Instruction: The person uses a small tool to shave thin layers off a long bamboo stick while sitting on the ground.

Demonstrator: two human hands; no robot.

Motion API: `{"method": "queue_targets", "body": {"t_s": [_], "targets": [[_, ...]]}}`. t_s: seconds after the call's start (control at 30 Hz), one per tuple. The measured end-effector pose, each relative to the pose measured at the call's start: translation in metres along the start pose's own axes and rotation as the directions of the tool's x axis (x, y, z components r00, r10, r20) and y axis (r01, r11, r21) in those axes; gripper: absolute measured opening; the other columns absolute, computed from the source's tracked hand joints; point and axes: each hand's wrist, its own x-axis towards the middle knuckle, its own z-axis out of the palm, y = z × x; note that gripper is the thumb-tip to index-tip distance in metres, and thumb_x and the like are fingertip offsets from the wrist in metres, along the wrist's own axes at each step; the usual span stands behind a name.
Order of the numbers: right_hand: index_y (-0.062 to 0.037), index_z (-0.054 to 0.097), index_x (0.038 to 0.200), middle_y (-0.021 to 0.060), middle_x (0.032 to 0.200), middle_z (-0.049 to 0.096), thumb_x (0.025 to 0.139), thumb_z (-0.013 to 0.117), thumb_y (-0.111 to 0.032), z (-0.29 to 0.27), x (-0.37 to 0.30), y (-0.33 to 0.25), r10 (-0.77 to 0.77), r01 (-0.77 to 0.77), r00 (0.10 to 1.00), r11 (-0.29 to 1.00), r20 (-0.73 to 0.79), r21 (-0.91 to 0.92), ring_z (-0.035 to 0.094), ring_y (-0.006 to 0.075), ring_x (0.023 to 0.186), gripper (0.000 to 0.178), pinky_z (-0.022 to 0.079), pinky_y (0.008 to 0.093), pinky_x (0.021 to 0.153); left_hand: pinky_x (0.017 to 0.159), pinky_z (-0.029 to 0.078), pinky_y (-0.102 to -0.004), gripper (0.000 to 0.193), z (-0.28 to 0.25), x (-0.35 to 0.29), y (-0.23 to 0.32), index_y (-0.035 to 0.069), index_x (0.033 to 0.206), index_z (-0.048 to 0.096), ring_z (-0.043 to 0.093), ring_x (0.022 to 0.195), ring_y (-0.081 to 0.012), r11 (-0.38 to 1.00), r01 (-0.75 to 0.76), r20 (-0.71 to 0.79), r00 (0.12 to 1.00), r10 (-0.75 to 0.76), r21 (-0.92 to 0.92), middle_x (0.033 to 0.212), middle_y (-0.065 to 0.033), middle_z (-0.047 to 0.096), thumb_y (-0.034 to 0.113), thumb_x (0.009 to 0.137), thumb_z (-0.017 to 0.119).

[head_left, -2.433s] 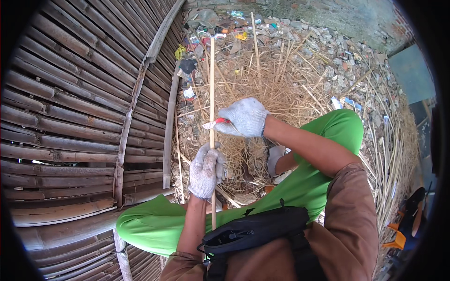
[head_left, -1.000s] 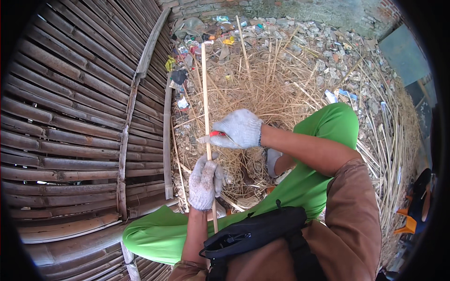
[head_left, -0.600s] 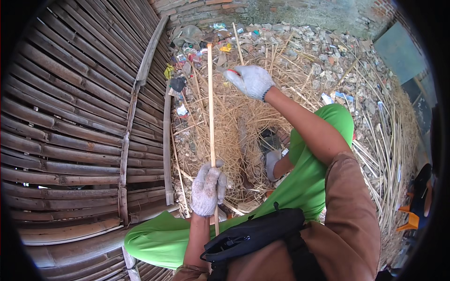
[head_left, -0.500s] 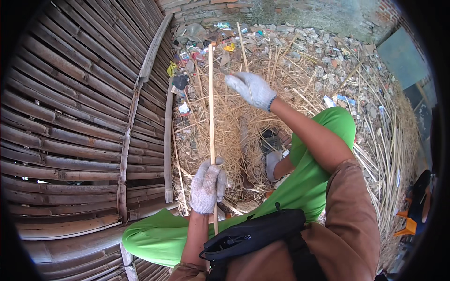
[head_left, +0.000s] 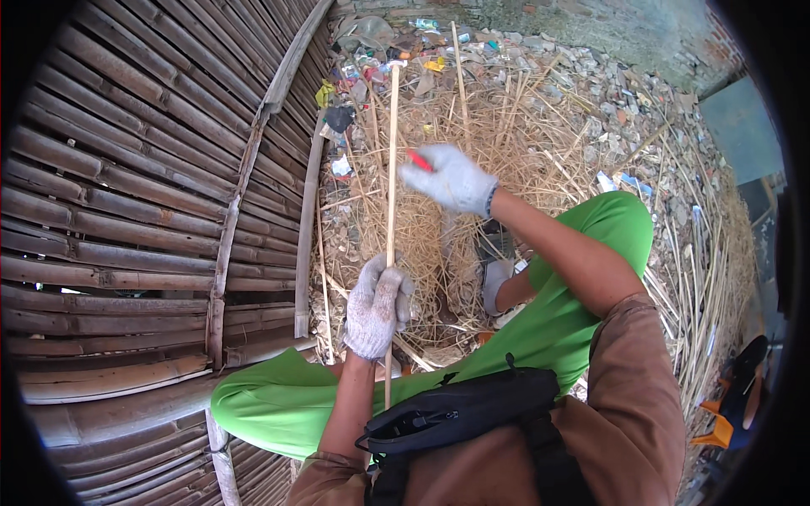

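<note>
A long, pale bamboo strip stands upright in front of me, its lower end reaching down past my lap. My left hand, in a soiled white knit glove, is closed round it near the lower part. Higher up, my right hand, gloved too, is closed on a tool with a red handle beside the strip. The tool's working end does not show clearly, and whether it touches the strip I cannot tell. Loose straw-like shavings lie beneath both hands.
A bamboo slat wall rises close on my left. Several thin bamboo strips lie on the right. Rubble and litter spread toward a brick wall at the back. My green-clad legs and a black bag are near me.
My right hand has come lower and closer to the strip, and the red handle now shows in it. My left hand keeps its hold. The whole view has shifted slightly.
</note>
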Motion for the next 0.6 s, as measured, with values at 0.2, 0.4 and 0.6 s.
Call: {"method": "queue_targets", "body": {"t_s": [0.2, 0.4, 0.6], "targets": [[0.0011, 0.072, 0.106, 0.0212, 0.088, 0.073, 0.103, 0.065, -0.053, -0.04, 0.019, 0.04, 0.057, -0.102, 0.825, 0.994, -0.562, -0.049, 0.071, 0.0297, 0.082, 0.054, 0.056, 0.046, 0.08, 0.049, 0.049, -0.0217, 0.032, -0.008, 0.008, -0.007, -0.001, 0.142, 0.055, 0.058, 0.06, -0.0059, 0.998, -0.012, -0.045, 0.999, 0.01, -0.057, 0.097, -0.0069, 0.071, 0.017, 0.115, 0.053], [0.0, 0.073, 0.105, 0.0215, 0.093, 0.075, 0.102, 0.066, -0.06, 0.014, -0.008, -0.014, 0.143, -0.143, 0.99, 0.99, 0.005, -0.011, 0.073, 0.034, 0.085, 0.061, 0.057, 0.0475, 0.081, 0.051, 0.051, -0.0213, 0.03, -0.007, 0.005, -0.002, -0.001, 0.139, 0.056, 0.06, 0.062, -0.0054, 0.998, 0.026, -0.019, 0.999, -0.027, -0.051, 0.103, -0.0075, 0.072, 0.015, 0.114, 0.053], [0.001, 0.073, 0.099, 0.0256, 0.081, 0.069, 0.105, 0.063, -0.055, 0.032, -0.008, -0.006, 0.02, -0.018, 0.994, 1.0, 0.104, -0.012, 0.07, 0.04, 0.075, 0.057, 0.055, 0.0514, 0.074, 0.047, 0.047, -0.0198, 0.029, 0.001, 0.002, -0.003, -0.001, 0.137, 0.058, 0.059, 0.061, -0.0045, 1.0, 0.004, -0.064, 0.998, -0.002, 0.03, 0.1, -0.0063, 0.072, 0.015, 0.113, 0.054]]}}
